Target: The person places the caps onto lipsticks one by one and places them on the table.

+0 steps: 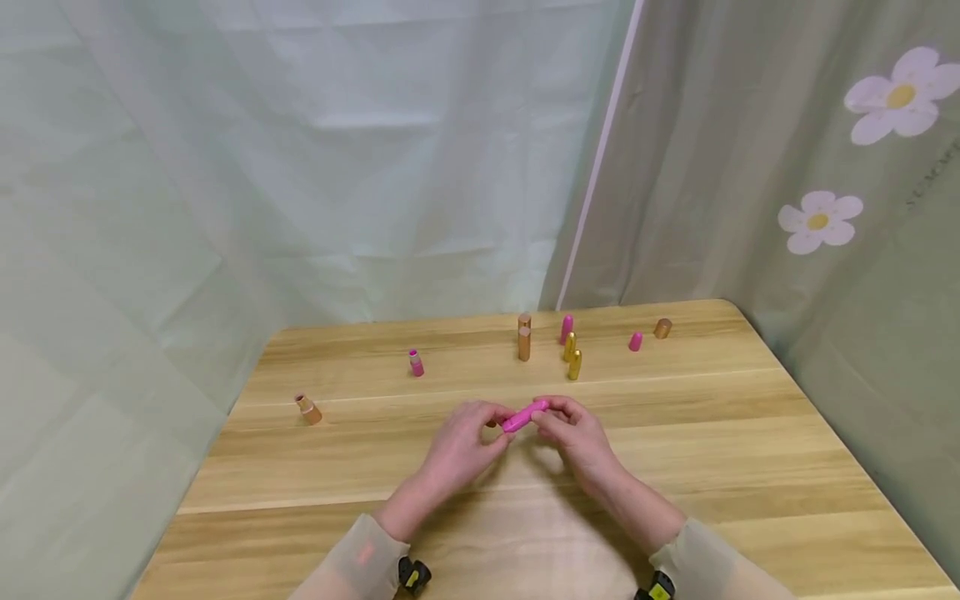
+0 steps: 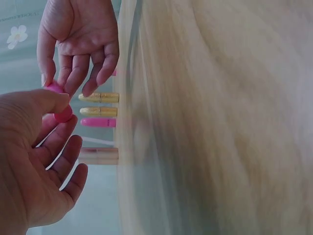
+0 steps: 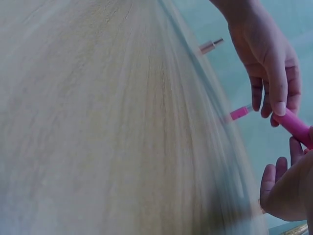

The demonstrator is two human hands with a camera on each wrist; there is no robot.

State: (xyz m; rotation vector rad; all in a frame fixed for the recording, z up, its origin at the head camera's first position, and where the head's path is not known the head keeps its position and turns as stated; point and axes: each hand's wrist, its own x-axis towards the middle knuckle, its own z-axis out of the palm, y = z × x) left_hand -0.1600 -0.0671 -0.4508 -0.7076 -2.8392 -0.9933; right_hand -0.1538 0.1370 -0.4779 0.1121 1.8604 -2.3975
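A closed-looking pink lipstick tube (image 1: 524, 415) is held slantwise between both hands, above the middle of the wooden table. My left hand (image 1: 463, 443) pinches its lower left end between thumb and fingers. At the other end, the thumb and fingers of my right hand (image 1: 583, 442) pinch the tube. The left wrist view shows the round pink end (image 2: 63, 114) under the left thumb, with the remaining left fingers loosely bent. In the right wrist view the tube (image 3: 295, 126) runs from the left fingertips toward the right hand, which partly leaves the picture.
Behind the hands stand copper tubes (image 1: 524, 343), a pink tube (image 1: 567, 330) and two gold tubes (image 1: 574, 365). Farther right are a pink cap (image 1: 636, 342) and a copper cap (image 1: 663, 328). Leftward stand an uncapped pink base (image 1: 416, 364) and an uncapped copper base (image 1: 309, 410). Curtains (image 1: 420, 167) hang around the table.
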